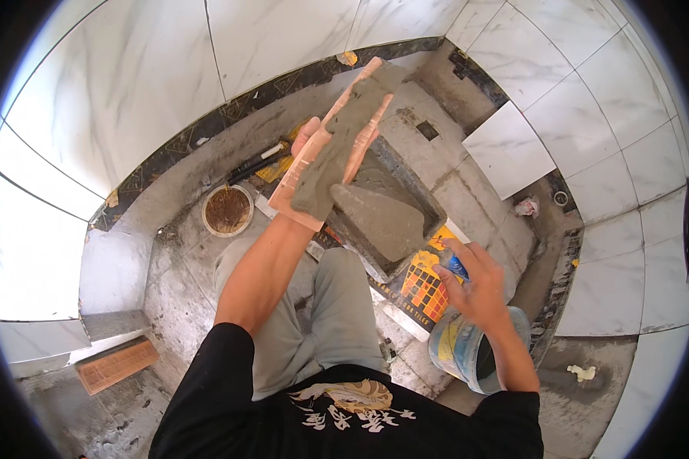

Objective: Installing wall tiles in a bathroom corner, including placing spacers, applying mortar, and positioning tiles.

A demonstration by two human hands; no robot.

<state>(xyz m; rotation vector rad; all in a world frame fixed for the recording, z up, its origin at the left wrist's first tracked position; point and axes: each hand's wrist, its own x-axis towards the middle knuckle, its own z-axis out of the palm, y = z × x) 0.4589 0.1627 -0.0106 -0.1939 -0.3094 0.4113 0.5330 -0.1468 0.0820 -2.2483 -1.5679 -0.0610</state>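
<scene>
Head view: left hand [306, 136], fingers wrapped round long edges of orange-pink tile strip [293, 183], grey mortar [325, 172] along its middle, held above dark tray [416, 178]. Right hand [478, 287], fingers curled round blue handle of trowel [383, 218]; blade over tray, tip just beside strip. Bucket [445, 344] near right forearm.

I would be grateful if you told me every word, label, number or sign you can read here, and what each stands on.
I leave wording uncopied, but print shows here:
Carton: a line of capitals below an orange grid picture.
Shirt: large white characters beneath a printed figure.
Bucket: coloured markings, too blurred to read.
Board: no lettering visible.
</scene>
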